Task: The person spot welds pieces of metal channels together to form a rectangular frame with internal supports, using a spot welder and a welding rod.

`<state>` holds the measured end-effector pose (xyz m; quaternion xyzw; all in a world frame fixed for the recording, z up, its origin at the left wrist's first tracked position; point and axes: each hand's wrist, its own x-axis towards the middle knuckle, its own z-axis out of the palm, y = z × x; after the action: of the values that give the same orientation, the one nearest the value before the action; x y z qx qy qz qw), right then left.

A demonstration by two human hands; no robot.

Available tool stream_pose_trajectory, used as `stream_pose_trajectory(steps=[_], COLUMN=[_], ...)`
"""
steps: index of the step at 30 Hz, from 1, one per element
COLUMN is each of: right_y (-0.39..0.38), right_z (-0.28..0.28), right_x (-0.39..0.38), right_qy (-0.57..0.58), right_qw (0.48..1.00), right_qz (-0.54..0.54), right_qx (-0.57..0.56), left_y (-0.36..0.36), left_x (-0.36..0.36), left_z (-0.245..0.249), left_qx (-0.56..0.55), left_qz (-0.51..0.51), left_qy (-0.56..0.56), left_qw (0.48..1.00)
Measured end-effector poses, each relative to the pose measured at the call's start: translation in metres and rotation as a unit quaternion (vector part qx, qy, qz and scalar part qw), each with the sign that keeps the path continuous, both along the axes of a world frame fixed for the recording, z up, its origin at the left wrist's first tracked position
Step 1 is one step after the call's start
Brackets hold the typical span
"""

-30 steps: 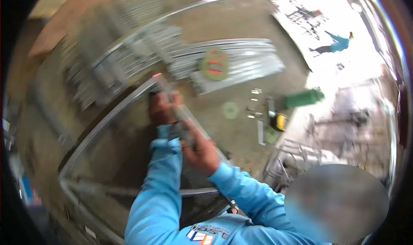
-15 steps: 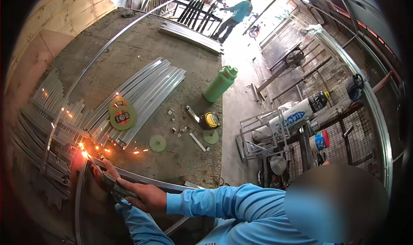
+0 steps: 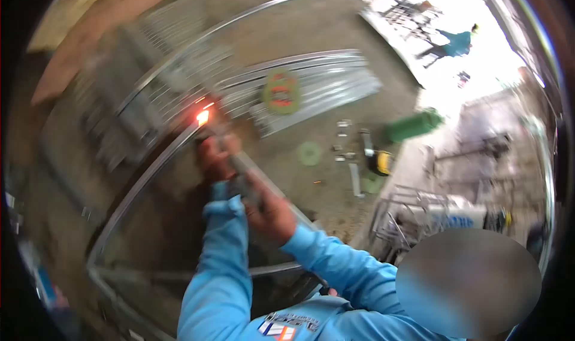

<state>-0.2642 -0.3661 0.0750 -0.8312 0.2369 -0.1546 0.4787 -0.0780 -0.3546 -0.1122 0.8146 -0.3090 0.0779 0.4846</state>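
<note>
A bright orange glow [image 3: 203,117] burns at the corner of a square metal tube frame [image 3: 141,188], with a few sparks beside it. My right hand [image 3: 274,215] is closed round the grip of a dark welding torch [image 3: 244,190], which points at the glow. Ahead of it, my left hand [image 3: 217,156] is wrapped round what looks like the torch's front part, close to the hot corner. Motion blur smears the fingers, and the torch's tip is lost in the glare. Two frame tubes meet near the glow, one running under my forearms.
Metal tubes [image 3: 323,71] lie stacked beyond the glow, with cutting discs [image 3: 281,91] on them. A tape measure [image 3: 381,162], small offcuts [image 3: 342,125] and a green bottle [image 3: 414,125] stand to the right. A gas cylinder [image 3: 458,216] lies at right. Another person [image 3: 453,44] is far off.
My view has swung round, so the hands, torch and glow appear higher and further right. Fewer sparks fly now. Both hands stay close together at the torch.
</note>
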Motion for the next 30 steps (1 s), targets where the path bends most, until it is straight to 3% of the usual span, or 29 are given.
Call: stream_pose_trajectory(steps=[1,2,3,5,6,10,14,15,16,17,19,20,23,25,30], right_y=[0.000,0.001,0.000,0.001,0.001,0.001,0.001,0.002,0.002,0.000,-0.004,-0.002,-0.002,-0.003,0.000], right_z=[0.009,0.014,0.012,0.003,0.003,0.009,0.007,0.005,0.004,0.001,0.006,0.011,0.005,0.011,0.009], right_x=[0.002,0.003,0.003,0.001,0.002,0.005,0.005,0.006,0.007,0.004,0.010,0.012,0.004,0.005,-0.002], right_qy=[0.003,0.017,0.011,-0.005,-0.005,0.005,0.015,0.013,0.016,0.024,-0.056,0.010,-0.006,-0.077,-0.031], right_qw=[0.999,0.994,0.993,0.992,0.992,0.993,0.994,0.998,1.000,1.000,0.996,0.997,1.000,0.997,0.998], right_qz=[-0.020,-0.038,-0.036,-0.039,-0.034,-0.024,-0.015,-0.010,-0.016,0.003,0.071,0.046,0.022,0.006,0.019], right_qx=[0.031,0.105,0.108,0.118,0.120,0.114,0.105,0.057,-0.002,0.018,0.012,0.064,-0.016,0.016,0.060], left_y=[-0.007,0.000,0.002,-0.006,-0.007,-0.009,-0.010,-0.008,-0.010,-0.015,-0.020,-0.020,-0.022,-0.020,-0.019], left_x=[-0.014,-0.019,-0.022,-0.020,-0.021,-0.019,-0.023,-0.021,-0.021,-0.020,-0.021,-0.019,-0.024,-0.018,-0.005], left_z=[0.042,0.067,0.080,0.086,0.091,0.079,0.082,0.081,0.053,0.036,0.020,0.018,0.014,0.007,-0.013], left_qx=[0.085,0.096,0.099,0.152,0.145,0.082,0.092,0.074,0.071,0.059,0.028,0.018,-0.024,-0.045,-0.097], left_qz=[0.103,0.079,0.046,0.114,0.129,0.147,0.151,0.130,0.140,0.139,0.133,0.145,0.157,0.171,0.210], left_qy=[0.021,0.038,0.057,0.124,0.099,0.017,0.059,0.072,0.079,0.067,0.008,-0.013,-0.086,-0.124,-0.216], left_qw=[0.991,0.992,0.992,0.974,0.976,0.986,0.982,0.986,0.985,0.986,0.991,0.989,0.984,0.976,0.949])
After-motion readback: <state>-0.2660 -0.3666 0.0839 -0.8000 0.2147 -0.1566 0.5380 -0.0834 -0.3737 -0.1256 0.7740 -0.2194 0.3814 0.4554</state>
